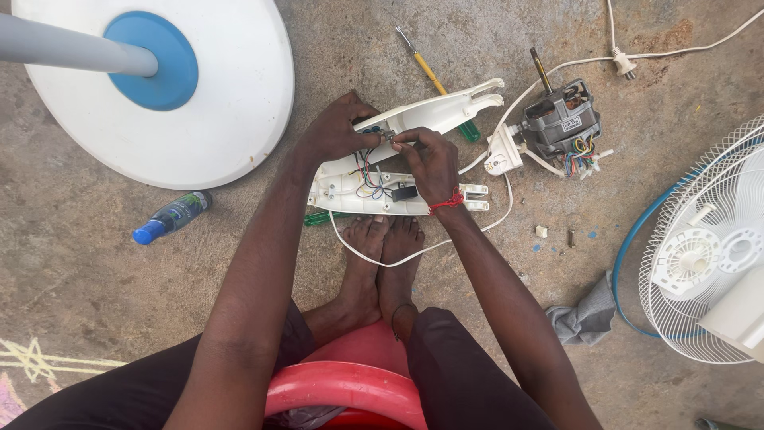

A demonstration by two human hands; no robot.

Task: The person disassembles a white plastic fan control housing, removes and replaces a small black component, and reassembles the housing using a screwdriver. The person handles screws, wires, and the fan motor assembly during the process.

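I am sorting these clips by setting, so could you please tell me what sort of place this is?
Probably an informal fan-repair spot on a bare concrete floor, maybe outdoors. A fan motor, a fan grille and a screwdriver lie on the ground around the open casing that both hands work on.

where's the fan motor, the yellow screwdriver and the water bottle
fan motor [562, 121], head view, on its grey metal body
yellow screwdriver [430, 73], head view, on the yellow shaft part
water bottle [175, 215], head view, on its middle, lying on the floor
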